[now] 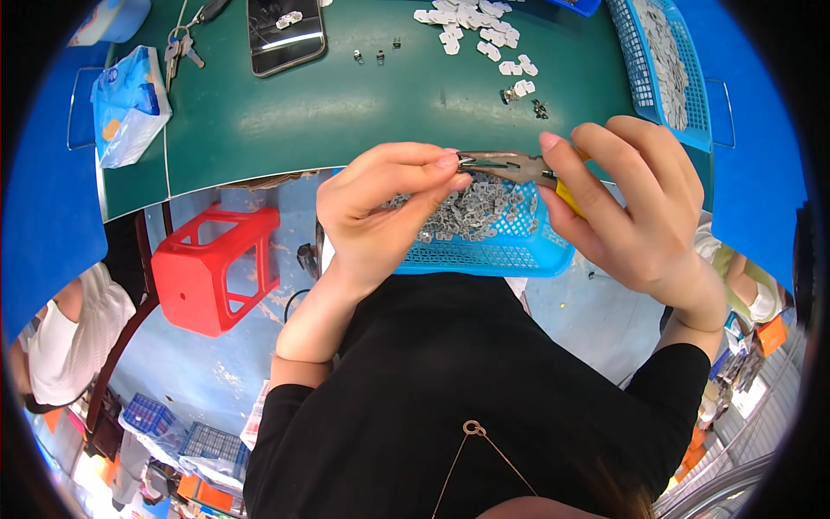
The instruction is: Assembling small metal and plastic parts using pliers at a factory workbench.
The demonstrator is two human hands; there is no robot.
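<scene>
My left hand (376, 208) pinches a small metal part (466, 161) between thumb and forefinger; the fingertips hide most of it. Long-nose pliers (516, 166) with yellow handles are in my right hand (635, 203), fingers wrapped around the grips. The tips of the pliers reach the part at my left fingertips. Below both hands, at my lap, a light blue mesh basket (493, 259) holds many small grey metal pieces (467, 212). Beyond the hands, a few small dark metal pieces (540, 109) lie on the green table (346, 112).
White flat pieces (471, 17) are scattered at the table's far side. A phone (288, 39), keys (177, 52) and a tissue pack (130, 108) lie at left. Another blue basket (640, 65) stands far right. A red stool (212, 272) is below left; people sit at both sides.
</scene>
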